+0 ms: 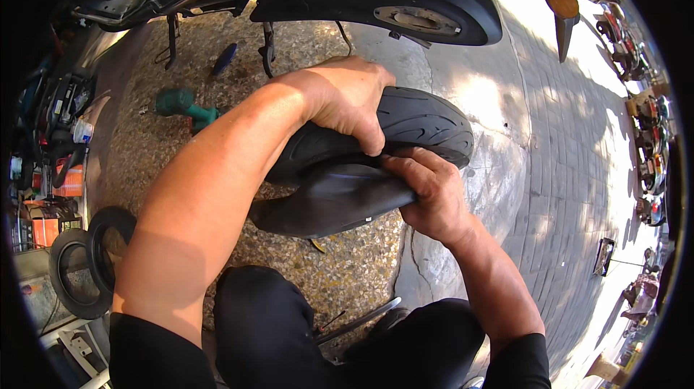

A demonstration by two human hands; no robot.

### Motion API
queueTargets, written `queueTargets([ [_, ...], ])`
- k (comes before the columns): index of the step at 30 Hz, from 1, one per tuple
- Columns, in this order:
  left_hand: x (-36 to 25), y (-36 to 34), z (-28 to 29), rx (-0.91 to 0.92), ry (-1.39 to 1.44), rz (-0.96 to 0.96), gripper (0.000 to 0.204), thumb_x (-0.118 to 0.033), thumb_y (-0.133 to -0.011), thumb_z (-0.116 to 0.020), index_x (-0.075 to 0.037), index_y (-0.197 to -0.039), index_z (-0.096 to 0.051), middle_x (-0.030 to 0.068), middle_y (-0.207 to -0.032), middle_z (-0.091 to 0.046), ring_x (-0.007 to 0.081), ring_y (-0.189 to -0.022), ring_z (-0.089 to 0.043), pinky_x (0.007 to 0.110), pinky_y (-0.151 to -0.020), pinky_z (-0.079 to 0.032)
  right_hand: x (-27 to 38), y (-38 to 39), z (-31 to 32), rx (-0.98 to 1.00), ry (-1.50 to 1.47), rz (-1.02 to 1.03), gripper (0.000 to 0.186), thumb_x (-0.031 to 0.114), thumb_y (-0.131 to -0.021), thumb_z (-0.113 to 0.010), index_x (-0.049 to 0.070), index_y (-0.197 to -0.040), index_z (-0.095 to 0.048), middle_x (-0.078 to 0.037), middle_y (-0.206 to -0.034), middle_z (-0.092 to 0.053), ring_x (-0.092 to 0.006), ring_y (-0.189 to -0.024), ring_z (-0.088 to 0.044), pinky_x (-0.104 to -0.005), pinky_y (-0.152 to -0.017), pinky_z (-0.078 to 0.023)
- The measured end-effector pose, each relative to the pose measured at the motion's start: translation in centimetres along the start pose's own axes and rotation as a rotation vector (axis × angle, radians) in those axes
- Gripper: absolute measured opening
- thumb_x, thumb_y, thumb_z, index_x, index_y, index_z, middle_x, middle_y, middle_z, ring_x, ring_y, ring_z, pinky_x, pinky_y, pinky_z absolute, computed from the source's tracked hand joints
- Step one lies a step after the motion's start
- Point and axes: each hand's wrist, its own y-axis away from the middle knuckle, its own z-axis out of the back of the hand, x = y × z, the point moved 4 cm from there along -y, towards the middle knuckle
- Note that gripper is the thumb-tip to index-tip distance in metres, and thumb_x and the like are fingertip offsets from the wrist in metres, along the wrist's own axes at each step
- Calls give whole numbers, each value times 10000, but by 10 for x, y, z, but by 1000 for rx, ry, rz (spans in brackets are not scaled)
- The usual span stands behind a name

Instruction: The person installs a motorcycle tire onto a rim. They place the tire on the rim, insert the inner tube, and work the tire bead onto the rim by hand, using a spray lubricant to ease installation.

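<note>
Bare forearms (210,179) foremost, left hand (353,102) in wide grip on black tyre (426,123), right hand (436,197) snug around dark tube (336,202).

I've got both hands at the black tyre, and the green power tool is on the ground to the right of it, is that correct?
Not quite: the green power tool is on the ground to the left of the black tyre, as the head view shows. Your left hand and right hand are indeed at the tyre.

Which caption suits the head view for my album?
Left hand on a treaded tyre, right hand holding a smooth black piece.
</note>
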Motion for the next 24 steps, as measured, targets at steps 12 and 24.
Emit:
queueTargets([
  [12,7,1,8,27,7,1,682,-200,-506,-813,-5,-1150,-705,181,-847,-740,322,-791,-725,393,-761,-583,-7,-10,-13,41,-35,-400,397,-52,-706,-670,34,-1090,-723,-218,-976,-727,-413,-948,-705,-444,-827,-570],
  [24,28,0,7,-124,92,-31,736,-194,-587,-839,45,-1252,-633,239,-1023,-745,282,-900,-747,374,-798,-596,-33,-46,-15,228,-84,-561,330,31,-767,-637,87,-1058,-782,-213,-968,-733,-382,-966,-713,-419,-849,-569],
])
